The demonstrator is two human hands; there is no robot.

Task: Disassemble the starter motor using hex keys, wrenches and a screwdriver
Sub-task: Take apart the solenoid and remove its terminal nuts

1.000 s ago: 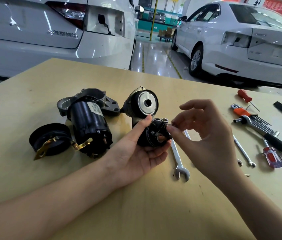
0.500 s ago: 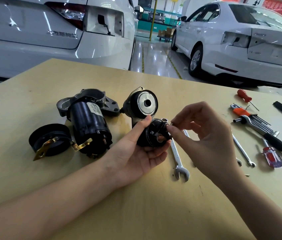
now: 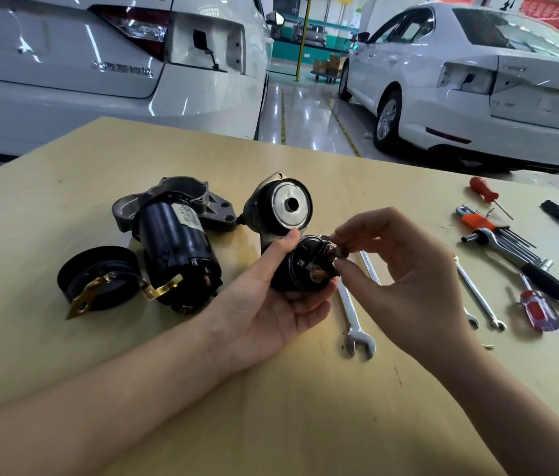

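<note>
Head view: I look down on a pale wooden surface (image 3: pixel 305 407). My left hand (image 3: pixel 271 304) cups a small black solenoid cap (image 3: pixel 305 266), fingers curled under it, near the surface's middle. My right hand (image 3: pixel 405 280) pinches a small nut or terminal (image 3: pixel 338 250) on the cap's face; I cannot tell which. Toward the left edge lie the motor body (image 3: pixel 175 249) with its grey nose housing (image 3: pixel 175 194), a detached black end cover (image 3: pixel 99 276), and beside them the solenoid body (image 3: pixel 281 207). A wrench (image 3: pixel 353 310) lies just beside my hands; hex keys (image 3: pixel 497 231) and a screwdriver (image 3: pixel 539 309) sit toward the right edge. I judge disassembly well advanced, with the motor body itself seemingly unopened
</note>
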